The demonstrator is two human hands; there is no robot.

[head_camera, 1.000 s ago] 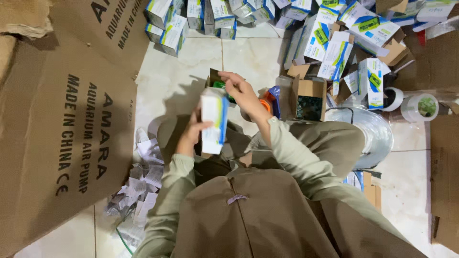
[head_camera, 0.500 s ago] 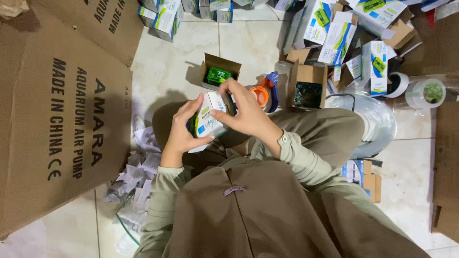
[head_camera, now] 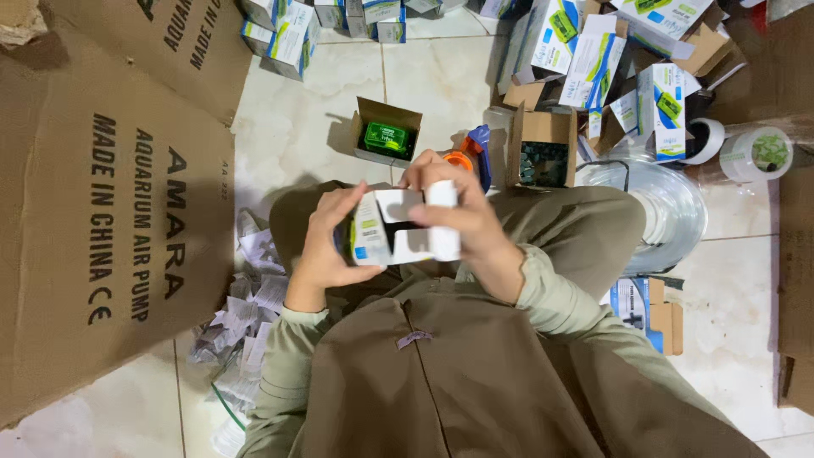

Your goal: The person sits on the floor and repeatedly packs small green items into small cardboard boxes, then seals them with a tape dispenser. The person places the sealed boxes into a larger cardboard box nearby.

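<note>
Both hands clamp the small white carton (head_camera: pixel 398 227) over the lap: left hand (head_camera: pixel 326 242) cups its side, right hand (head_camera: pixel 454 216) pinches the open end flaps. Squeezing harder could crumple a flap, or tip the contents out.

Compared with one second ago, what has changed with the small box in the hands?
The small white box was upright in the left hand; now it lies sideways, end flaps open, gripped by both hands, the right hand having come onto it. The open carton with the green item stayed put on the floor.
</note>
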